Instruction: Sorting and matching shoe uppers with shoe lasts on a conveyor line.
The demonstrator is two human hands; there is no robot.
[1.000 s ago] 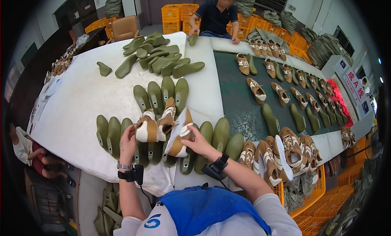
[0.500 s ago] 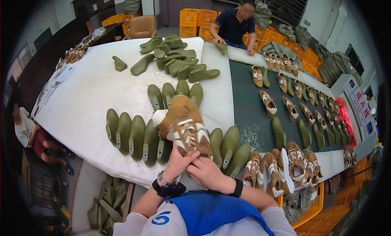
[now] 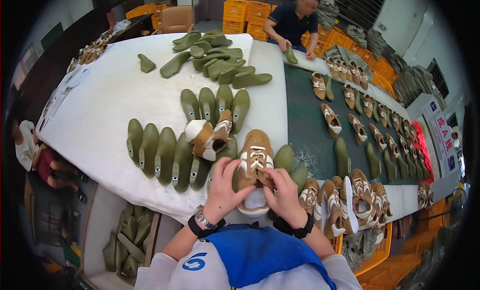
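Observation:
A brown sneaker (image 3: 256, 146) with white stripes and pale laces is between my hands, toe pointing away from me and opening toward me. My left hand (image 3: 223, 191) is closed on its left side, thumb at the collar. My right hand (image 3: 286, 196) grips the right side of the collar near the laces. Just left of it, a second brown and white sneaker (image 3: 204, 139) lies tilted on green shoe lasts (image 3: 164, 152) lined up on the white table. More green lasts (image 3: 284, 159) stand partly hidden behind my right hand.
Loose lasts (image 3: 220, 65) are heaped at the table's far side. A green conveyor belt (image 3: 306, 125) on the right carries sneakers and lasts. Finished-looking sneakers (image 3: 337, 205) crowd by my right elbow. A bin of lasts (image 3: 131, 240) sits low left. A co-worker (image 3: 295, 22) stands across, holding a last.
The held sneaker has come down toward me and turned upright, its opening now showing. My hands have spread to its two sides. Across the table, the co-worker has lifted a last.

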